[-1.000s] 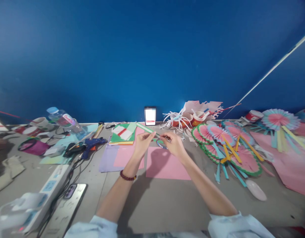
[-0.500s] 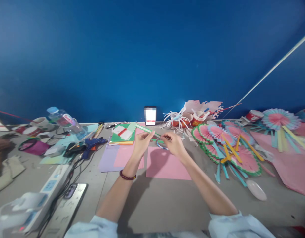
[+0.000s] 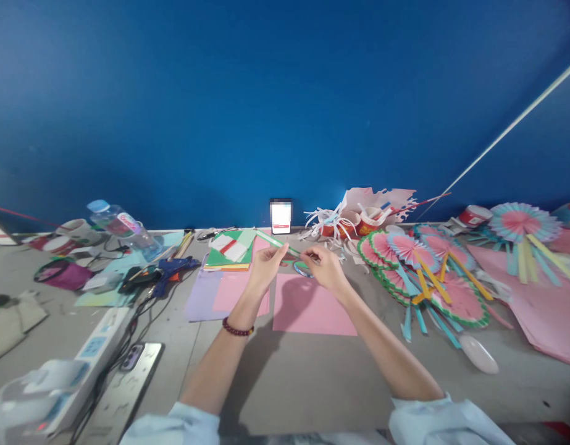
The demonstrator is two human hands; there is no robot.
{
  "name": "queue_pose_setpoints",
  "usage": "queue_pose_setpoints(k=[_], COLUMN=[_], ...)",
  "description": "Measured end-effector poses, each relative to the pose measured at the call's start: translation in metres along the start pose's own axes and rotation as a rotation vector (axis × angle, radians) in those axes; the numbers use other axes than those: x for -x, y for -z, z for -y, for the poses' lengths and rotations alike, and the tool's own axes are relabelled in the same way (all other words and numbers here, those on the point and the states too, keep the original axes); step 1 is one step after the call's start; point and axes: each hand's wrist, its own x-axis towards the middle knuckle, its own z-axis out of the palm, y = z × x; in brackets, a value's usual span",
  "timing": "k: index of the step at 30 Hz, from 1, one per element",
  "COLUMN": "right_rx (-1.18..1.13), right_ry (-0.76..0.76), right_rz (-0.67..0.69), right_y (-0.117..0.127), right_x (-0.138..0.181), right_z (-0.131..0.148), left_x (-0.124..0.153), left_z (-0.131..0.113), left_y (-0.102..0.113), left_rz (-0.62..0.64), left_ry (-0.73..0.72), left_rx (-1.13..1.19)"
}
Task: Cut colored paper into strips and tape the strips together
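A blue wall (image 3: 285, 117) closes off the far side, and a grey table (image 3: 322, 386) runs along its foot. Over the middle of it the two hands work at a narrow green strip (image 3: 272, 240). Its long axis slants from far left, beyond the left hand (image 3: 268, 264), to near right, where it ends at the fingertips of the right hand (image 3: 322, 264).

The left hand pinches the strip partway along, thumb on top and fingers bent, with a length sticking out past it. The right hand's fingers are drawn together on the other end; only a short piece spans the gap between the hands. The right hand is thus nearer the tip, the left nearer the long free part.

A blue-and-white ring (image 3: 303, 269) shows just under the right hand; the view is too blurred to tell whether it is held or lies on the table.

A pink sheet (image 3: 316, 312) lies on the near side of the hands. To the left, a green stack (image 3: 213, 259) sits close to the strip's far end. A propped phone (image 3: 281, 219) stands at the far edge. Paper fans (image 3: 463, 300) crowd the right, well apart from the hands, with a glue gun (image 3: 172, 273) and bottle (image 3: 127, 225) far left. Nothing seems to block the gap between the hands.
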Motion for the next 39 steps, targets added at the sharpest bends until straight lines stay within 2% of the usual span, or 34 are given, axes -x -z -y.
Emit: queue_pose_setpoints(k=[5, 10, 23, 27, 34, 39], right_rx=[-0.015, -0.053, -0.020, -0.025, -0.038, -0.043], right_ry=[0.015, 0.014, -0.051, -0.085, -0.103, -0.055], right_rz=[-0.023, -0.028, 0.036, 0.040, 0.078, 0.072], right_y=[0.001, -0.002, 0.000, 0.001, 0.000, 0.002], right_x=[-0.001, 0.000, 0.001, 0.001, 0.000, -0.001], right_z=[0.000, 0.000, 0.003, 0.005, 0.002, 0.000], left_x=[0.000, 0.001, -0.004, -0.002, 0.002, -0.002], left_z=[0.003, 0.003, 0.010, 0.005, -0.002, 0.001], left_y=[-0.002, -0.004, 0.001, -0.001, -0.004, 0.001], left_rz=[-0.009, -0.036, -0.047, -0.066, -0.093, -0.025], left_ry=[-0.118, -0.152, -0.110, -0.050, -0.013, -0.071], left_rx=[-0.137, -0.123, -0.018, 0.111, 0.179, 0.083])
